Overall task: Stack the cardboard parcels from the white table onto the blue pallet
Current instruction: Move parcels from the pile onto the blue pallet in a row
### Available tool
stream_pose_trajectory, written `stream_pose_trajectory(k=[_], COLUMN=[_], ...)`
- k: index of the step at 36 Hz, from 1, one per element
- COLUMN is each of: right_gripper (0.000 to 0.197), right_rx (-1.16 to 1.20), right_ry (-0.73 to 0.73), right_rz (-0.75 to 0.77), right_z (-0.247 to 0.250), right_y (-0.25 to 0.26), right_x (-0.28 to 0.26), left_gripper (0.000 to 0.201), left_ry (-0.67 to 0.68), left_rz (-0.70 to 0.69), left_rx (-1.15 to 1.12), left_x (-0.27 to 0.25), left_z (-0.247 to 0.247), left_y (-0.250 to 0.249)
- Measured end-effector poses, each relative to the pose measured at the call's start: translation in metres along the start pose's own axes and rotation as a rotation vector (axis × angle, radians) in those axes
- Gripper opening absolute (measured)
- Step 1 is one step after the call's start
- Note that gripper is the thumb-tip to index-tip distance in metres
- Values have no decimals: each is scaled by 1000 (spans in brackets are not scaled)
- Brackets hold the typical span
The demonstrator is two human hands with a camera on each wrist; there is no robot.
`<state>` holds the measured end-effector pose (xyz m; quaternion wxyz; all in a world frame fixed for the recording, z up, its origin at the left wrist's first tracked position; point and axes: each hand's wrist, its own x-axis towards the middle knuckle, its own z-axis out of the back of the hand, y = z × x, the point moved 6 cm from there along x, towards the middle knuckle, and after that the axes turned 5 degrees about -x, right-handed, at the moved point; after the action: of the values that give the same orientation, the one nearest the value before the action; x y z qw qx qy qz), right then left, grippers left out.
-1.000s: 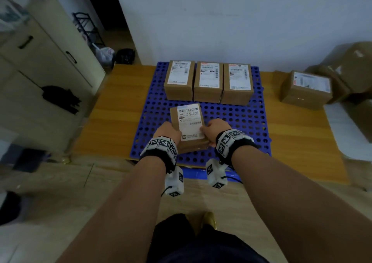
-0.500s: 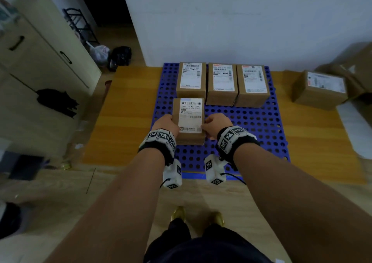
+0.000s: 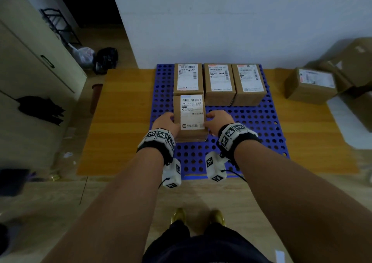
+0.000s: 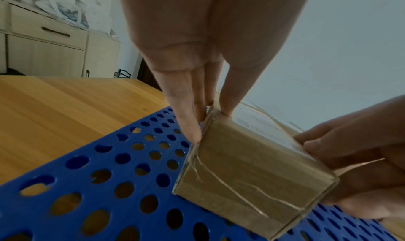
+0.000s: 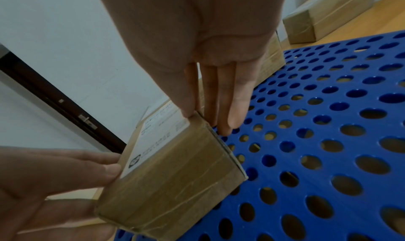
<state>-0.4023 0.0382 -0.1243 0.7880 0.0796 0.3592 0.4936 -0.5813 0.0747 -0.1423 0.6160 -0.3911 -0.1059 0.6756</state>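
Item: brown cardboard parcel with white label (image 3: pixel 190 116), held over perforated blue plastic pallet (image 3: pixel 251 125), just before the rear row's left parcel (image 3: pixel 188 79). Left hand (image 3: pixel 166 122) and right hand (image 3: pixel 218 120) pinched its sides, fingers (image 4: pixel 186 106) straight, thumbs on top.

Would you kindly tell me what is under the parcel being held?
The blue pallet lies below the parcel. Its underside is hidden, so contact cannot be confirmed.

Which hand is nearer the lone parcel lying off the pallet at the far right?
Right. The right hand grips the held parcel on the side facing that lone parcel; the left hand grips the opposite side.
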Motion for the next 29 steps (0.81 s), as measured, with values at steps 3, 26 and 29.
stream_pose_trajectory(k=[3, 26, 29], right_gripper=[28, 41, 40], right_rx=[-19, 31, 41], right_ry=[1, -42, -64], right_rz=[17, -67, -97], right_z=[1, 13, 26], right_y=[3, -26, -46], right_x=[1, -3, -9], left_gripper=[40, 53, 53], left_ry=[-9, -13, -5], left_rz=[-10, -177, -278], left_rx=[14, 350, 400], left_x=[0, -2, -9], left_z=[2, -10, -23], left_y=[-2, -45, -70])
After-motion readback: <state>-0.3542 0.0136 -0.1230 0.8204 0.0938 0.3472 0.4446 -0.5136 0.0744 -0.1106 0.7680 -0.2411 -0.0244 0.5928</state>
